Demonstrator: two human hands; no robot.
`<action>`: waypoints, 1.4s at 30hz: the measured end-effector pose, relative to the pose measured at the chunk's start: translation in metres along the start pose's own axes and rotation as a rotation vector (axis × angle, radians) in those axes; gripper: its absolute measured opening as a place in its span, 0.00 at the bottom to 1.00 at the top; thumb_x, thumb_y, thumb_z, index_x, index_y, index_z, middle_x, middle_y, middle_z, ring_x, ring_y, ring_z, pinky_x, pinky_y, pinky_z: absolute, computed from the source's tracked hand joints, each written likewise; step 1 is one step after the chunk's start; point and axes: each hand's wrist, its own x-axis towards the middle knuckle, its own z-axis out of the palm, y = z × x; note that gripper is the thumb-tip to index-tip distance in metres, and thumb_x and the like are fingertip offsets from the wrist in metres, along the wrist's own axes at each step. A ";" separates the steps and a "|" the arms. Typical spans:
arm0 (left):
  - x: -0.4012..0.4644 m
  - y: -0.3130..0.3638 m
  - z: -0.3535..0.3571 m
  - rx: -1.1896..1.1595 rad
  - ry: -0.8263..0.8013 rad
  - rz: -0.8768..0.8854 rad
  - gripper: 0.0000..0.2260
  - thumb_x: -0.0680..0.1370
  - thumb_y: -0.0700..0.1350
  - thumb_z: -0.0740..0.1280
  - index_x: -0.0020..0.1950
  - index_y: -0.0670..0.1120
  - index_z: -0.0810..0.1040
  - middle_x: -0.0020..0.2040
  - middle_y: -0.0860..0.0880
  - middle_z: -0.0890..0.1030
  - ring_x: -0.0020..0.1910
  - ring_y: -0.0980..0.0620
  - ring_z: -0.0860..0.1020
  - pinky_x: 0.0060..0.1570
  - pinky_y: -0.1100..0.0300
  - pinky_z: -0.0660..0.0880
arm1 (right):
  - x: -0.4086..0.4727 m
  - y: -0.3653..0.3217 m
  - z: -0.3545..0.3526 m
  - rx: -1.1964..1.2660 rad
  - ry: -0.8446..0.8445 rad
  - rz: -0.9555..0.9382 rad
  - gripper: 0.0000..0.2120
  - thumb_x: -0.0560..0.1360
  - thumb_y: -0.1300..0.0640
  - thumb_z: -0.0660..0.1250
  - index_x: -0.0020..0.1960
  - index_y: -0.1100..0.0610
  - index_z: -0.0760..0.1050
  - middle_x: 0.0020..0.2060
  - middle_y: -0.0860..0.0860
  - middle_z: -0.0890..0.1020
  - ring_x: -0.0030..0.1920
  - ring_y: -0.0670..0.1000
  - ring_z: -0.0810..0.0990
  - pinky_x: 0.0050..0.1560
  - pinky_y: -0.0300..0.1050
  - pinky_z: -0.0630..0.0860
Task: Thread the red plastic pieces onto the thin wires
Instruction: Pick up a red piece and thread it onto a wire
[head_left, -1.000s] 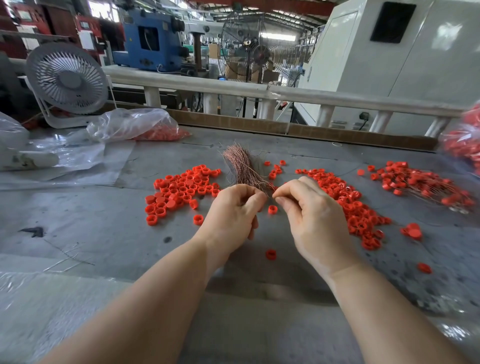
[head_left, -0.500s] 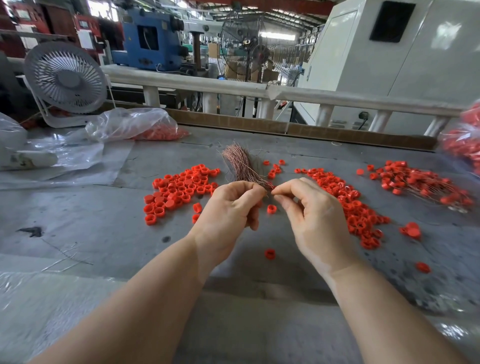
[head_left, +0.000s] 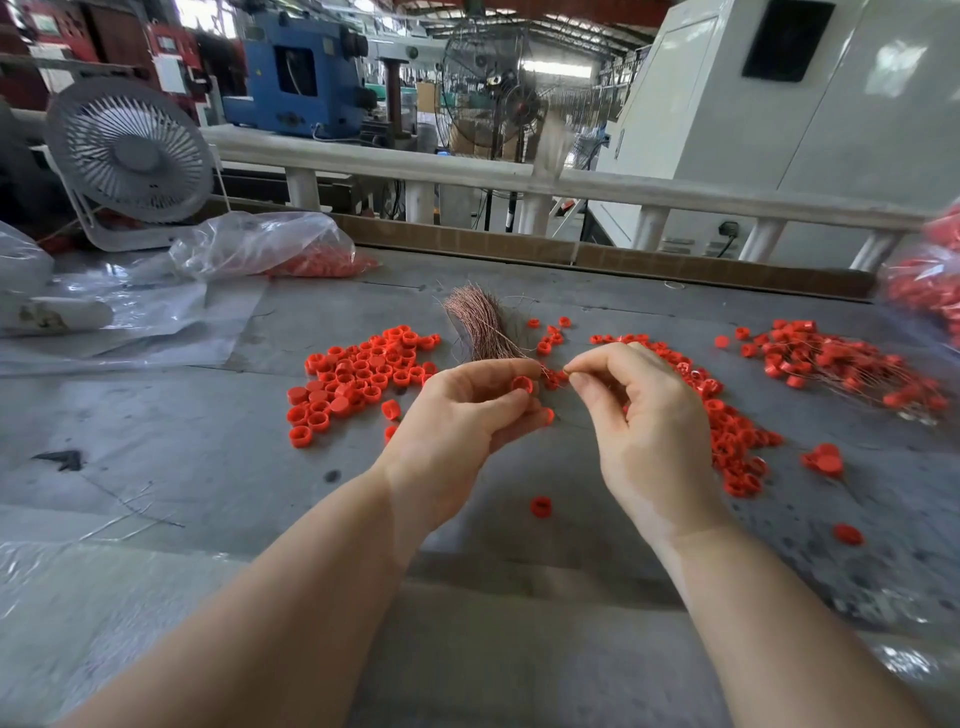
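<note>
Inspector: Pinching a red plastic piece (head_left: 522, 385) between thumb and forefinger, the left hand (head_left: 467, 415) sits just above the counter (head_left: 156, 441), its other fingers (head_left: 519, 427) curled beneath. A second red bit shows at the tip of those lower fingers; whether it is held I cannot tell.

Clerk: And the right hand?

Inspector: The right hand (head_left: 649, 426) has thumb and forefinger closed together at their tips, just beside the left hand's piece. Something very fine appears to be nipped there, most likely a wire end, but it is too thin to confirm.

Clerk: Location of the wires?

Inspector: A bundle of thin wires (head_left: 480, 327) lies on the counter just beyond both hands, fanned at the far end, its near end reaching the fingertips.

Clerk: Loose stock?

Inspector: One heap of red pieces (head_left: 358, 379) left of the bundle, a long scatter (head_left: 727, 431) right of the right hand, and a pile already on wires (head_left: 841, 364) further right. A single piece (head_left: 541, 506) lies between the wrists.

Clerk: Surroundings?

Inspector: A clear plastic bag (head_left: 260, 244) holding red parts at far left, with a white fan (head_left: 130, 156) behind it.
</note>
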 end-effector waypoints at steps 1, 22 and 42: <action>-0.001 0.000 0.000 0.002 -0.003 0.000 0.11 0.76 0.28 0.60 0.47 0.40 0.79 0.34 0.47 0.78 0.31 0.57 0.80 0.38 0.67 0.78 | 0.001 0.000 0.000 -0.003 0.006 -0.004 0.03 0.73 0.66 0.67 0.42 0.61 0.79 0.38 0.52 0.79 0.42 0.54 0.77 0.45 0.52 0.74; -0.002 0.007 0.001 -0.193 -0.037 -0.057 0.10 0.75 0.29 0.60 0.48 0.39 0.79 0.35 0.47 0.82 0.33 0.56 0.80 0.39 0.66 0.79 | 0.002 0.000 0.003 0.071 -0.049 -0.036 0.06 0.74 0.68 0.66 0.43 0.60 0.79 0.40 0.50 0.78 0.45 0.54 0.76 0.48 0.54 0.73; -0.002 0.003 -0.003 -0.197 -0.067 0.017 0.11 0.72 0.27 0.62 0.44 0.41 0.77 0.35 0.48 0.83 0.36 0.54 0.82 0.38 0.65 0.79 | 0.001 0.002 0.003 0.093 -0.030 -0.027 0.05 0.73 0.67 0.67 0.44 0.60 0.80 0.38 0.53 0.79 0.44 0.56 0.76 0.47 0.55 0.74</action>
